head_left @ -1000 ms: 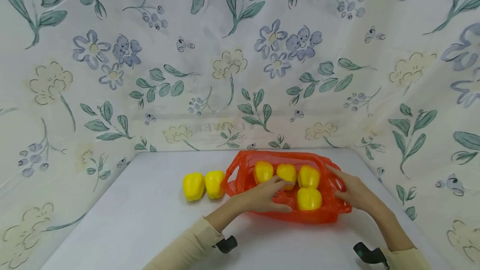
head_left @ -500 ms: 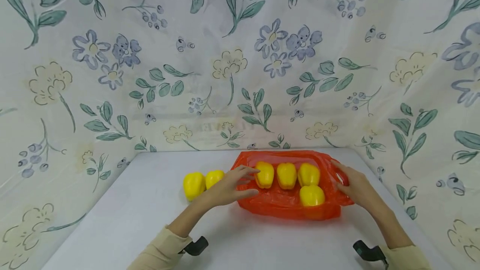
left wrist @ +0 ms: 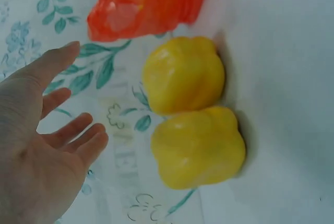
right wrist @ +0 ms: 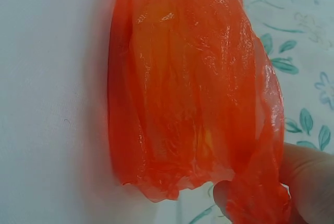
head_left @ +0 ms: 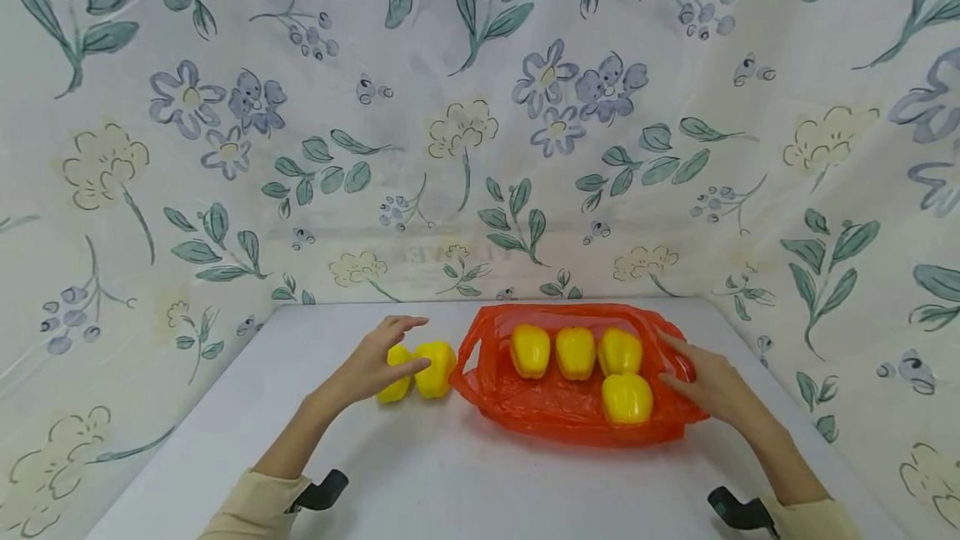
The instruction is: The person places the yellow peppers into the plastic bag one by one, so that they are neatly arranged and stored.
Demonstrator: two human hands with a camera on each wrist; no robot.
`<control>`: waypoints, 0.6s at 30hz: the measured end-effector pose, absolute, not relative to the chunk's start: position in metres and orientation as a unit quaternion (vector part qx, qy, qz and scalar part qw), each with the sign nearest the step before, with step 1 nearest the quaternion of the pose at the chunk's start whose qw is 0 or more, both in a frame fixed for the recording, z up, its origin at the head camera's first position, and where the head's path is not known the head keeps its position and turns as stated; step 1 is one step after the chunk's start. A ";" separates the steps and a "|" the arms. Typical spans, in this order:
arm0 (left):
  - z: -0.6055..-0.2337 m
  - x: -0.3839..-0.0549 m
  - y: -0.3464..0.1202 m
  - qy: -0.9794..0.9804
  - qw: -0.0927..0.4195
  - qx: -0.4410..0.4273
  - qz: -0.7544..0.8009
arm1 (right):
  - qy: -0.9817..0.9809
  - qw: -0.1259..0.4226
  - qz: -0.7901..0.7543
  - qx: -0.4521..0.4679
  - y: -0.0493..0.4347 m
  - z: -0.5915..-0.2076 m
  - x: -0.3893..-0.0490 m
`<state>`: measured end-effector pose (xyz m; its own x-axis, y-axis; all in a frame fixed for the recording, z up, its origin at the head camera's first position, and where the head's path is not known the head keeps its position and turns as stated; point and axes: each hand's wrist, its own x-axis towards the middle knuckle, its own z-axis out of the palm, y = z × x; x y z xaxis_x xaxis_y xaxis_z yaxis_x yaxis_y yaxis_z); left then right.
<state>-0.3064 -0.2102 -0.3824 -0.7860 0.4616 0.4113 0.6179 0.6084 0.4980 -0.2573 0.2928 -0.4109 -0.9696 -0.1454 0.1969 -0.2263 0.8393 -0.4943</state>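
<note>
My left hand (head_left: 372, 363) hovers with fingers apart over two yellow bell peppers on the table, holding nothing. The left pepper (head_left: 394, 391) is partly hidden behind it, while the right pepper (head_left: 437, 380) shows more fully. In the left wrist view, both stand side by side, apart from the hand (left wrist: 44, 156). At the right, my right hand (head_left: 708, 384) grips the edge of a red plastic bag (head_left: 525, 423). Thumb and finger close round its gathered end in the right wrist view. Inside the bag's wide mouth lie several yellow bell peppers (head_left: 576, 354).
Everything stands on a white table (head_left: 450, 490). A floral curtain (head_left: 465, 190) hangs behind and along the sides. The bag's left handle loop (head_left: 467, 365) sticks out close to the right loose pepper.
My left hand has drawn back leftward from over the bag to above the two loose peppers. My right hand has stayed at the bag's right edge.
</note>
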 end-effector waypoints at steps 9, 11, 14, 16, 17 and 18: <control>-0.401 -0.320 -0.247 -0.926 0.067 -0.228 -0.294 | -0.952 0.071 0.273 0.117 0.297 -0.410 -0.256; -0.405 -0.321 -0.252 -0.932 0.056 -0.218 -0.286 | -0.953 0.066 0.273 0.116 0.297 -0.411 -0.256; -0.409 -0.322 -0.257 -0.938 0.037 -0.203 -0.279 | -0.952 0.062 0.276 0.117 0.297 -0.411 -0.256; -0.411 -0.322 -0.260 -0.939 0.024 -0.197 -0.280 | -0.951 0.058 0.279 0.117 0.297 -0.411 -0.255; -0.412 -0.323 -0.261 -0.939 0.017 -0.195 -0.282 | -0.951 0.054 0.283 0.116 0.297 -0.411 -0.255; -0.412 -0.323 -0.262 -0.940 0.011 -0.195 -0.281 | -0.950 0.048 0.286 0.115 0.297 -0.411 -0.255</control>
